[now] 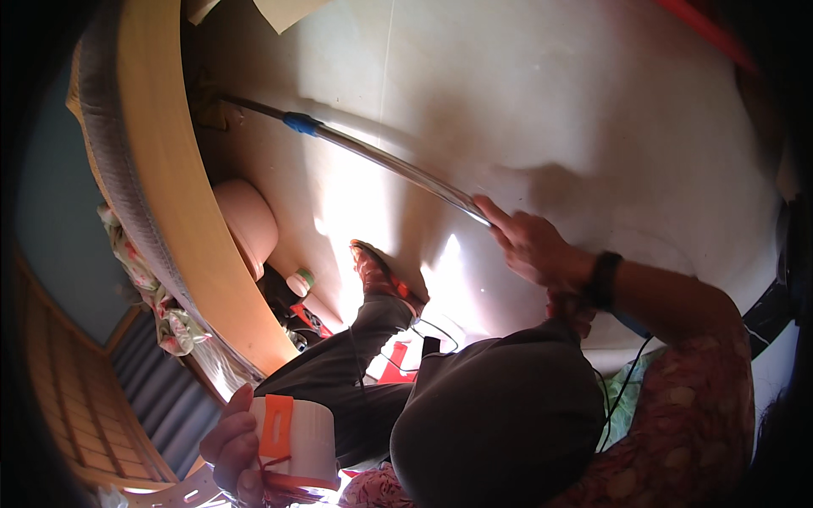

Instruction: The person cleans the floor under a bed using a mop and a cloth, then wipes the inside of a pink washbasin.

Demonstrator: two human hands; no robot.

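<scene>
My right hand [533, 244], with a dark band at its wrist, grips the near end of a metal telescopic pole [400, 166]. The pole slants across the floor to the upper left and has a blue collar [302, 123]. Its far end meets a dim brownish head [213, 108] in the shade beside the bed; whether that is a mop or a broom I cannot tell. Low at the left, my left hand [235, 444] is wrapped around a white cylindrical container [311, 432] with an orange strap and orange rim.
A bed with a wooden side rail [159, 159] and floral bedding [168, 317] runs along the left. Beside its rail are a pink plastic tub [248, 219], a small green-and-white container [300, 282] and a red box [311, 319]. My shod foot [384, 270] stands on the sunlit floor [508, 82].
</scene>
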